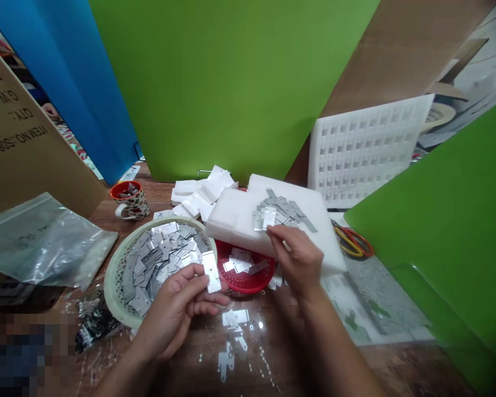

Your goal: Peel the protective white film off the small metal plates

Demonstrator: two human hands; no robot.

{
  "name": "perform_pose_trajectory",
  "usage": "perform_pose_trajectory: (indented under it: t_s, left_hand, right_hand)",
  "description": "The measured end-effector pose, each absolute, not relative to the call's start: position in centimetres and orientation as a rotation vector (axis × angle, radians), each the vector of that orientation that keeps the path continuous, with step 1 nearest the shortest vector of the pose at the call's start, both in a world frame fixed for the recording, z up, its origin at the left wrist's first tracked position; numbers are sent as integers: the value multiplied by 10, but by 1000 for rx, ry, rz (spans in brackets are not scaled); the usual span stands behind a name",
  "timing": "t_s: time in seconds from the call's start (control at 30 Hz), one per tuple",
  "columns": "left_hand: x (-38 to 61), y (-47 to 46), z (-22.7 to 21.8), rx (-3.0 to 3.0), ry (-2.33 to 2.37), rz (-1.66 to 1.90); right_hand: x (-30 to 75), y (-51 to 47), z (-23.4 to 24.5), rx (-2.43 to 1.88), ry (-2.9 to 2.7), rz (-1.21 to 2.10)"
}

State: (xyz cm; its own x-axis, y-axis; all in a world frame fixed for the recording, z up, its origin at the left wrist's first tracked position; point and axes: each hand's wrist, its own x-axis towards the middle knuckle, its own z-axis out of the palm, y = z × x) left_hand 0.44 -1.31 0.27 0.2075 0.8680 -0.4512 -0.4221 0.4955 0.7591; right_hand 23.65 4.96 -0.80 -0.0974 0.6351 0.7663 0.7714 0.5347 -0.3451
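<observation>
My left hand [186, 303] pinches a small, flat metal plate [211, 271] with a hole in it, between thumb and fingers. Below and behind it sits a pale green plastic basket [114, 286] full of similar plates. My right hand [295, 256] is closed, its fingertips on a bright small metal plate [268, 217] over the white foam block [231, 212]. A pile of thin grey metal pieces [289, 209] lies on that block. Partly under the foam, a red basket [248, 285] holds several plates.
Loose metal pieces [235, 318] lie on the wooden table [248, 375]. A patterned mug [135, 203], white boxes [213, 187] and a plastic bag [45, 242] stand around. Pliers with yellow and red handles [353, 242] lie right, near a gridded foam sheet [364, 149]. Green panels [231, 82] rise behind.
</observation>
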Motion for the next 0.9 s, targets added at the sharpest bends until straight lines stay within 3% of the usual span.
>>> perform_pose_trajectory:
  t_s: [0.2, 0.4, 0.47, 0.53, 0.73, 0.9]
  left_hand:
    - [10, -9, 10, 603, 955, 935]
    - [17, -10, 5, 719, 923, 873]
    - [17, -11, 2, 813, 946, 867]
    - [14, -10, 3, 861, 972, 941]
    - [8, -6, 18, 677, 943, 1126]
    - [13, -6, 13, 710, 1021, 1189]
  right_hand:
    - [234, 45, 5, -1331, -1764, 33]
    - [190, 19, 21, -1226, -1667, 972]
    - [184, 19, 25, -1177, -1691, 1126]
    - [183, 17, 26, -1085, -1792, 1039]
    - [193, 3, 10, -656, -2103, 67]
    - [192, -5, -4, -687, -2051, -89]
